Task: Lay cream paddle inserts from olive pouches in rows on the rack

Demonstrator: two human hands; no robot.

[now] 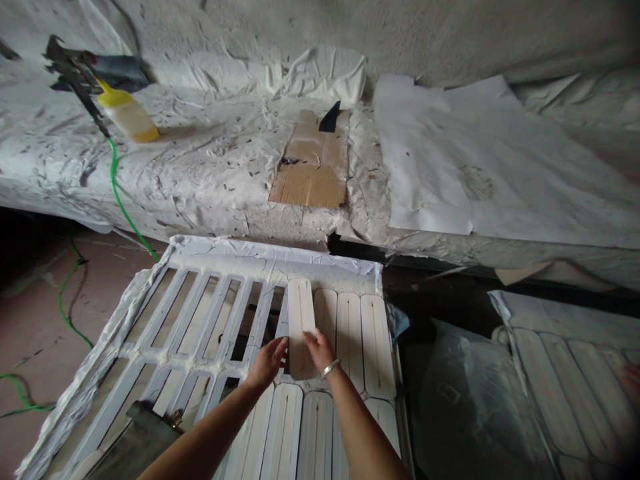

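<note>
A white slatted rack (pixel 150 313) lies below me, coated in dried white paint. Several flat white oblong pieces rest on its right part in two rows. My left hand (pixel 268 360) and my right hand (pixel 318 348) each grip a side of one such oblong piece (pixel 301 313), which lies on the rack just left of the others. Both hands have their fingers curled against its lower edges. A bracelet shows on my right wrist.
A paint-crusted bench (pixel 210 153) runs across the back with a cardboard sheet (pixel 313 170), a yellow bottle (pixel 127 115), a dark tool (pixel 70 70) and white paper (pixel 500 160). A green cord (pixel 120 200) trails to the floor. Another rack of pieces (pixel 565 373) sits right.
</note>
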